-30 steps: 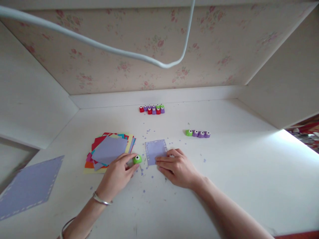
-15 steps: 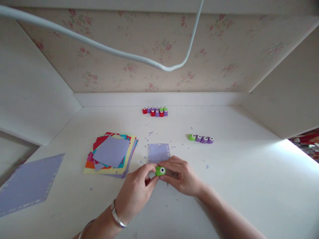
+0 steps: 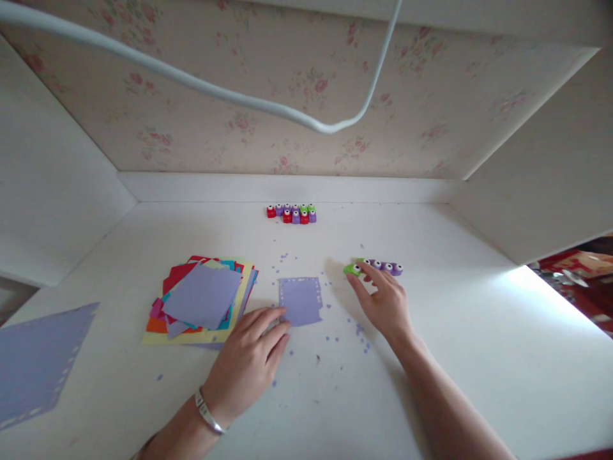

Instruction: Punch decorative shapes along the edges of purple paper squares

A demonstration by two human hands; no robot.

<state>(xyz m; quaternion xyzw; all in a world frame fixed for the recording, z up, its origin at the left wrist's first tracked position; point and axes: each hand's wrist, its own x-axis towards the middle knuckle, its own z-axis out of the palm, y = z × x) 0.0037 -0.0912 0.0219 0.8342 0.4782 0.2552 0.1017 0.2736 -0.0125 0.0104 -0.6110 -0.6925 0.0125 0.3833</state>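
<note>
My right hand is closed on a green paper punch with a white top, held between thumb and fingers. It is right beside a short row of punches, several of them purple, with a second green one partly hidden behind my fingers. My left hand rests on the table with its fingers stretched out, fingertips at the left edge of a small purple paper sheet. Small holes run along the top, left and right edges of that sheet.
A stack of coloured paper lies to the left. Farther left is a larger purple sheet with punched edges. A cluster of red, purple and green punches stands near the back wall. Purple confetti dots the table. A white cable hangs across the top.
My right hand has carried the green punch from the small purple sheet up and right to the row of punches. My left hand has let go of the punch and lies flatter by the sheet.
</note>
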